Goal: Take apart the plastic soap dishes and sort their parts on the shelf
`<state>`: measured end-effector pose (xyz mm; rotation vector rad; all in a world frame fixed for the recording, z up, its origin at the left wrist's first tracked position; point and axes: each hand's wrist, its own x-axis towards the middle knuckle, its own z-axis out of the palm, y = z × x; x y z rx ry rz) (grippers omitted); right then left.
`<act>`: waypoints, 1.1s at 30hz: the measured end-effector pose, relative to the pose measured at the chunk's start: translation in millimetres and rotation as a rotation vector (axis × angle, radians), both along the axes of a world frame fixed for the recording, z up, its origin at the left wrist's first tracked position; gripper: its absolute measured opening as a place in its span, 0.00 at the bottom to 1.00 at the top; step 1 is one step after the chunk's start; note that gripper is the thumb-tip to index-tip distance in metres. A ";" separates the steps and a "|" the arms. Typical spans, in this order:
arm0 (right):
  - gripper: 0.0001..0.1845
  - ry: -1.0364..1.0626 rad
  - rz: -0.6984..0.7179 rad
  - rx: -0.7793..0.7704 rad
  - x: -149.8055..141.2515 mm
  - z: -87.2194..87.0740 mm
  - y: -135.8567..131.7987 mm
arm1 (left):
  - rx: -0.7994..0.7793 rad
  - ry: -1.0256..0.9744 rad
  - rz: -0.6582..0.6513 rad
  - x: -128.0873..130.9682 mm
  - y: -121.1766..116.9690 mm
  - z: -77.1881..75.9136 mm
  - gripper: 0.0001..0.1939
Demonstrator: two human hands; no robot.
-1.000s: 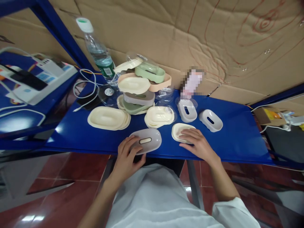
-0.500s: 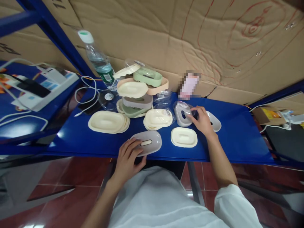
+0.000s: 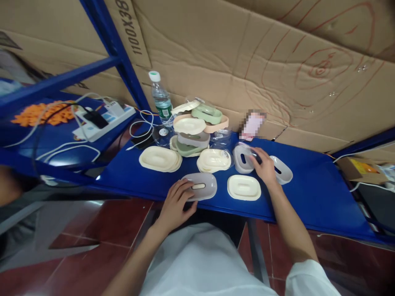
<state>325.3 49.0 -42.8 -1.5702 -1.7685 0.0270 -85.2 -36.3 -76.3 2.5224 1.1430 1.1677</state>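
Observation:
My left hand rests curled over the near end of a grey oval tray with a slot at the front edge of the blue table. My right hand grips a grey slotted insert in clear wrapping, tilted up off the table. Just right of that hand lies a second grey insert. A single cream oval lid lies flat between my two hands.
Behind are two stacks of cream lids and a pile of green, pink and grey trays. A water bottle stands at the cardboard wall. A power strip with cables sits on the left shelf behind a blue post.
My right hand left the cream lid, reached back and took hold of the wrapped grey insert, tilting it up. My left hand stayed on the grey tray. The camera tilted up.

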 end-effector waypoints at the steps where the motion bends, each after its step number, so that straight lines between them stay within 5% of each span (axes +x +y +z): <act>1: 0.28 0.007 -0.024 0.042 1.8 5.6 -2.0 | -0.030 -0.003 -0.014 -1.6 -0.5 1.4 0.12; 7: 0.23 0.039 -0.044 0.215 -28.1 40.9 -62.1 | -0.151 0.002 -0.061 -20.6 -2.1 11.8 0.09; 10: 0.24 0.076 0.052 0.172 -77.9 33.5 -105.8 | -0.182 -0.018 -0.048 -30.9 0.3 11.7 0.14; 13: 0.31 0.061 0.270 0.144 -129.7 12.6 -126.9 | -0.215 -0.120 -0.014 -36.2 4.9 8.0 0.30; 16: 0.37 -0.007 0.466 0.073 -160.9 -4.2 -123.5 | -0.248 -0.166 -0.046 -37.5 8.8 6.0 0.42; 19: 0.38 -0.103 0.564 -0.057 -169.2 -8.8 -114.1 | -0.299 -0.119 -0.084 -37.8 9.2 6.2 0.42; 33: 0.38 -0.280 0.621 -0.244 -164.3 19.1 -104.6 | -0.538 -0.092 -0.084 -39.4 8.3 7.3 0.40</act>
